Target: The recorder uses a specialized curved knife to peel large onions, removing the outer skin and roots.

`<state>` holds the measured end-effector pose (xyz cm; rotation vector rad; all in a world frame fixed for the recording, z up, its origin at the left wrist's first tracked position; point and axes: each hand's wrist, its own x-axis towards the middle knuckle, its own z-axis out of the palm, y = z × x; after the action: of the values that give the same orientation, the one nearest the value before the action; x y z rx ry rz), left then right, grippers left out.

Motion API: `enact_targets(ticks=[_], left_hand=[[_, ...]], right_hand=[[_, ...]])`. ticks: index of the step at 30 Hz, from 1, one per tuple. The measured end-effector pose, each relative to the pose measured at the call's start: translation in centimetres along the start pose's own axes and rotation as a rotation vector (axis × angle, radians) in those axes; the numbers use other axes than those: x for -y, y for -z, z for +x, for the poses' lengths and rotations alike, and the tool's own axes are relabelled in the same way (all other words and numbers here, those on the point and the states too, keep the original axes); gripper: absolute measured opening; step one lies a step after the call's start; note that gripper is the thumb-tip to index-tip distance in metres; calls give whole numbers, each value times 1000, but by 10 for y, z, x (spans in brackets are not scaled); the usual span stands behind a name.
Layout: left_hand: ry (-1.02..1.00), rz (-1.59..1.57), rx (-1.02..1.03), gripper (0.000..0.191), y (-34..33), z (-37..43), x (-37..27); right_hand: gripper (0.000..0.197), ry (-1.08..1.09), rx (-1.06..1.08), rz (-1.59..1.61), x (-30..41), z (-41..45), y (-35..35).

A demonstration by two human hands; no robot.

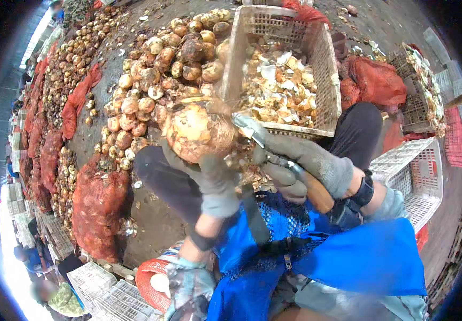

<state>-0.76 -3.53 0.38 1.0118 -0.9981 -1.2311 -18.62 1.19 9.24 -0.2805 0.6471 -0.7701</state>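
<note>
A large onion with brown, partly torn skin is held up by my left hand, which wears a grey glove. My gloved right hand grips a knife with a wooden handle. Its metal blade points toward the right side of the onion, and blur hides whether it touches. Just beyond both hands stands a white plastic crate. Onion peelings and pale cut pieces fill its lower part.
Loose onions are heaped left of the crate. A full red mesh sack stands at left, and red netting lies at right. Another white crate sits by my right elbow. Other people are at lower left.
</note>
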Motion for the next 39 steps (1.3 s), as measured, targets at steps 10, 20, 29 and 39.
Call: enact_targets(ticks=[10,20,29,39], left_hand=[[253,-405,253,71,-24,2,-41],[739,-579,285,66,0,40,-43],[387,-541,101,67,-28,22,-35],[352,-112,346,71,10,26,-35]], right_hand=[[29,-11,44,-160,-3,-6,3],[32,-29,59,-332,0,-12,26],[32,-4,152,-13,-10,-8,1],[27,419,242,-1042,7,-2,42]])
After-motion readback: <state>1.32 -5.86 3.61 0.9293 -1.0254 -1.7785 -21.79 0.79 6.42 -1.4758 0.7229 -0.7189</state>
